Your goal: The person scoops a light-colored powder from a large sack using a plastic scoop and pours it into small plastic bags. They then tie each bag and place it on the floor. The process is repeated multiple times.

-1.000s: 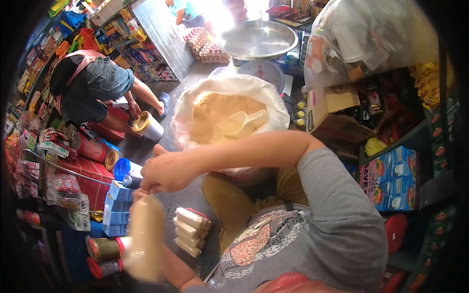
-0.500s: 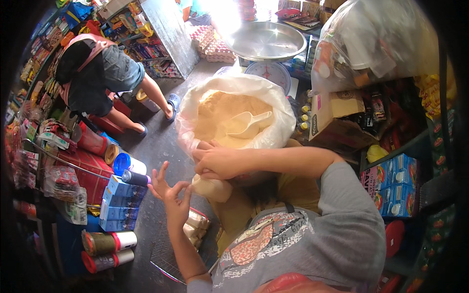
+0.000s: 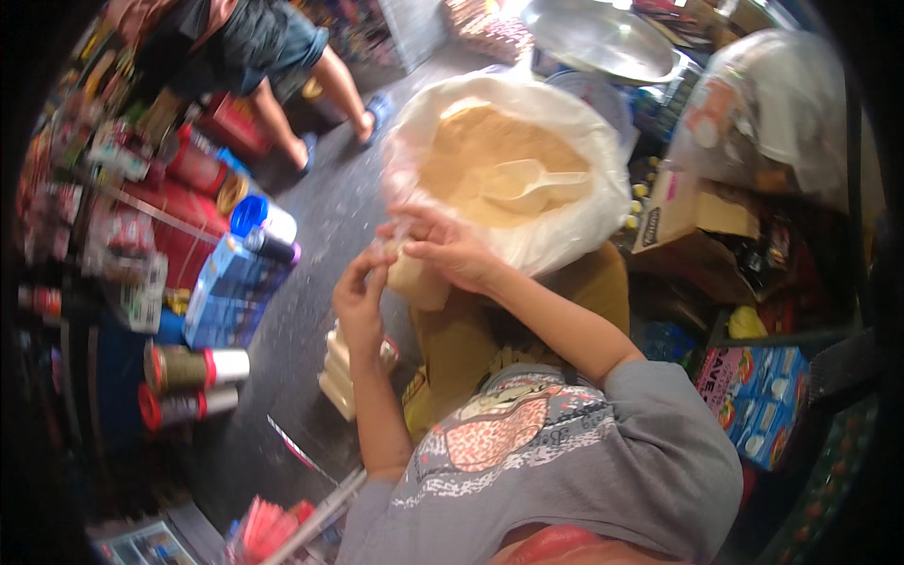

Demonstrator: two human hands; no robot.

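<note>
In front of my lap I hold a small filled plastic bag with pale tan contents. My left hand is pinched at the bag's clear, twisted neck. My right hand closes on the same neck from the other side, fingers bent; the exact grip is blurred. Just beyond my hands stands a large white plastic sack, its mouth wide and its rim folded outward. Light-brown granules, like brown sugar, fill it. A whitish scoop lies on them, handle toward the right.
Several filled small bags lie on the floor by my left forearm. A person's legs stand at the far left. A round metal pan rests behind the sack. Jars and blue boxes line the left; a cardboard box sits right.
My left hand, with fingers spread beside the small bag before, is now pinched at its neck. My right hand has turned around the neck. The whole view has shifted.
</note>
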